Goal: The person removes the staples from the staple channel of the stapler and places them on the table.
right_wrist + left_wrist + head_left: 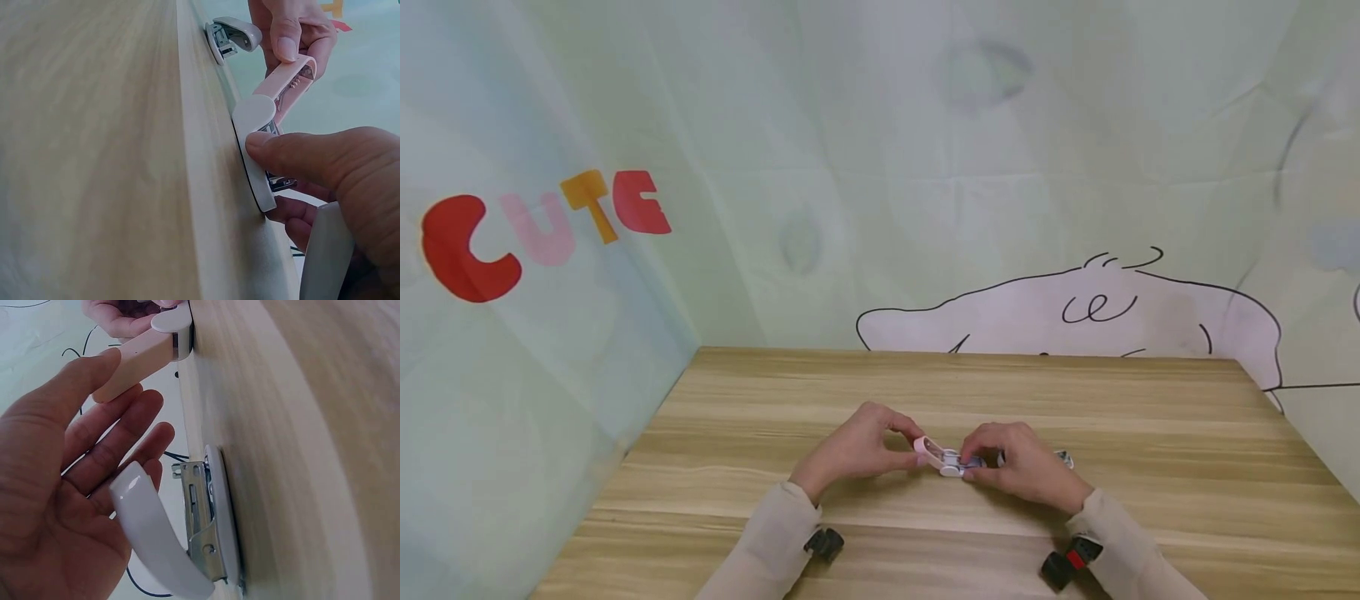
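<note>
A small stapler with a pink arm point(932, 451) and a white base point(250, 162) sits spread apart between both hands on the wooden table. My left hand point(861, 446) pinches the pink arm's far end between thumb and fingers; its other fingers are loosely bent. With thumb against the white side and fingers opposite, my right hand point(1026, 467) grips the base, hiding part of its metal channel. Below my left palm in the left wrist view lies a second stapler, its pale handle point(159, 534) raised from its metal rail point(203, 519).
Another pale handle point(328, 253) lies beside my right palm; in the head view, metal-and-white parts point(1064, 459) peek out past that hand. The wooden table point(850, 375) ends at a printed cloth backdrop point(760, 167) behind and at the left.
</note>
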The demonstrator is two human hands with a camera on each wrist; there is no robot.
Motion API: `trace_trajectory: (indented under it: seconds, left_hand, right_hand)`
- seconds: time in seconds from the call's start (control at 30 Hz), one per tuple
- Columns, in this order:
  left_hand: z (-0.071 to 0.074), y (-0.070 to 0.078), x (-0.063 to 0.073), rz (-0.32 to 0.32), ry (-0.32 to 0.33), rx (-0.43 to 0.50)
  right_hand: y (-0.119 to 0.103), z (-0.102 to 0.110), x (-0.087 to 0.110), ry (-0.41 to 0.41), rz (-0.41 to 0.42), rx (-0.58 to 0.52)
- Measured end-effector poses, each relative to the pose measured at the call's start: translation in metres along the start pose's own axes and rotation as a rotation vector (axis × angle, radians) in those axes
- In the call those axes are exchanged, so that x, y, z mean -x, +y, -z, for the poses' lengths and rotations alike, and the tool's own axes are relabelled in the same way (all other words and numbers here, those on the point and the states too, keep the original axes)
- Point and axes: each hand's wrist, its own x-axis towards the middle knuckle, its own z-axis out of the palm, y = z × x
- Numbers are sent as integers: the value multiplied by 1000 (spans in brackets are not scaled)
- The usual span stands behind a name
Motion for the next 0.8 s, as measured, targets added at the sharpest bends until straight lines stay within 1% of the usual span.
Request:
trace_trajectory:
  seconds: [0.27, 0.53, 0.8]
  left_hand:
    - [-1, 0, -1, 8, -1, -4]
    - [-1, 0, -2, 8, -5, -28]
    - [-1, 1, -1, 3, 2, -25]
  right_hand:
    - [0, 1, 0, -16, -14, -2]
    - [2, 0, 1, -10, 4, 5]
    - [4, 1, 1, -23, 28, -13]
